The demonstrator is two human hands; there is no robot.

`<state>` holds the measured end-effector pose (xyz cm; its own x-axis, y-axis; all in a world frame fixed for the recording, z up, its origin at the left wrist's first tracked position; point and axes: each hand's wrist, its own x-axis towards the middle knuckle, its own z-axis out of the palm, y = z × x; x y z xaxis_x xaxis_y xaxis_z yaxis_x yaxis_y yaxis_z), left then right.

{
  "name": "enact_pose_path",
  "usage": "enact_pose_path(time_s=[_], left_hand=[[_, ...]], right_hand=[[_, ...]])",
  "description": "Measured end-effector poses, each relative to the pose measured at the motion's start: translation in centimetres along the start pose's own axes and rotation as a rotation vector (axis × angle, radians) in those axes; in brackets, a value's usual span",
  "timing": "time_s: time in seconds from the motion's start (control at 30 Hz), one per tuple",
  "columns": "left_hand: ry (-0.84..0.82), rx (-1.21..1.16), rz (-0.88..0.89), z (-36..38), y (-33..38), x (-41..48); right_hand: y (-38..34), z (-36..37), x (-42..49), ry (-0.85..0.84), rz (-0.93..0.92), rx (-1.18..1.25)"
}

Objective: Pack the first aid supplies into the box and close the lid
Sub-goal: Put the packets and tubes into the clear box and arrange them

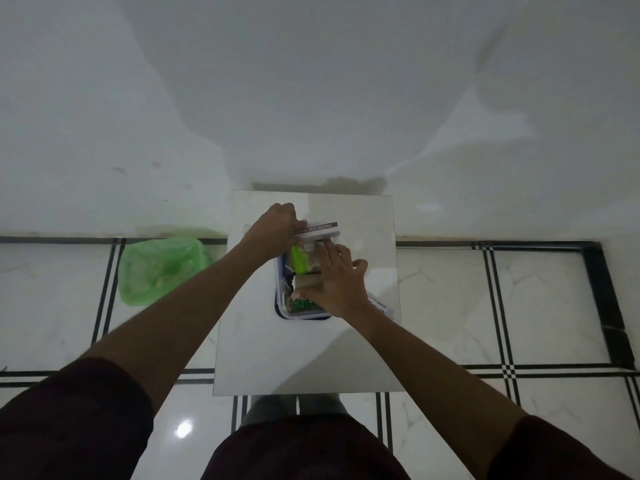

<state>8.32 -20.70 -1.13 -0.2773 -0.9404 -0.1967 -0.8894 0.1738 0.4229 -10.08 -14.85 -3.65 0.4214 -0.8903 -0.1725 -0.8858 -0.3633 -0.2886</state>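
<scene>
Reaching forward from dark short sleeves, both bare arms meet over a clear plastic rectangular box with a dark blue rim, which sits near the middle of a small white square tabletop. The left hand is closed around the left end of a long white carton with a brown printed strip, holding it across the far edge of the box. The right hand lies flat and spread, palm down, over the right side of the box, its fingers pressing on the contents and gripping nothing. Inside the box show a bright green packet standing near the far left, a clear pouch with brownish contents beside it, a tan cardboard piece under the right fingertips, and a small green and white pack at the near end. Just right of the box, partly hidden by the right wrist, a white printed packet rests on the tabletop. A crumpled green plastic bag lies on the white tiled floor with black lines, well left of the table
</scene>
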Motion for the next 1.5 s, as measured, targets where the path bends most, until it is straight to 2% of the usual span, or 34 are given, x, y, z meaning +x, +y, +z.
enact_pose_path(time_s=[0.07,0.13,0.27,0.37,0.47,0.57,0.63,0.73,0.8,0.97,1.17,1.27,1.5], left_hand=[[0.015,-0.012,-0.044,0.2,0.0,-0.3],[0.038,-0.031,-0.078,0.6,-0.1,-0.6],[0.132,-0.18,-0.077,1.4,-0.4,-1.1],[0.121,-0.177,-0.069,2.0,-0.1,-1.1],[0.017,-0.128,-0.21,2.7,-0.6,-1.0],[0.06,-0.221,-0.297,3.1,-1.2,-1.1],[0.096,-0.29,-0.288,3.2,-1.1,-1.0],[0.084,-0.269,-0.21,3.4,-0.6,-0.8],[0.033,-0.254,-0.198,3.5,-0.2,-0.5],[-0.299,0.034,-0.159,3.1,-0.3,0.3],[-0.439,0.082,-0.157,1.7,0.2,1.9],[-0.416,0.071,-0.099,1.5,0.2,2.1],[-0.172,0.266,-0.025,0.4,1.2,1.0]], right_hand=[[-0.3,0.0,0.6,-0.102,0.033,-0.004],[-0.6,0.0,0.9,-0.128,0.043,-0.006],[-0.3,-0.1,1.2,-0.091,0.008,0.001],[0.4,-0.2,1.0,-0.086,-0.073,0.036],[0.8,0.2,0.0,0.0,-0.138,-0.022],[0.5,0.5,-0.9,0.069,-0.11,0.006],[0.0,0.7,-1.2,0.078,-0.079,0.033],[-0.7,0.7,-1.3,0.047,-0.071,0.054],[-0.8,0.6,-1.3,0.032,-0.055,0.073],[-0.5,0.2,-1.5,0.005,-0.042,0.074],[-0.6,0.1,-1.3,-0.021,-0.036,0.044],[-0.5,0.1,-1.4,0.002,-0.06,0.033],[-0.6,0.4,-1.8,0.07,-0.114,0.015]])
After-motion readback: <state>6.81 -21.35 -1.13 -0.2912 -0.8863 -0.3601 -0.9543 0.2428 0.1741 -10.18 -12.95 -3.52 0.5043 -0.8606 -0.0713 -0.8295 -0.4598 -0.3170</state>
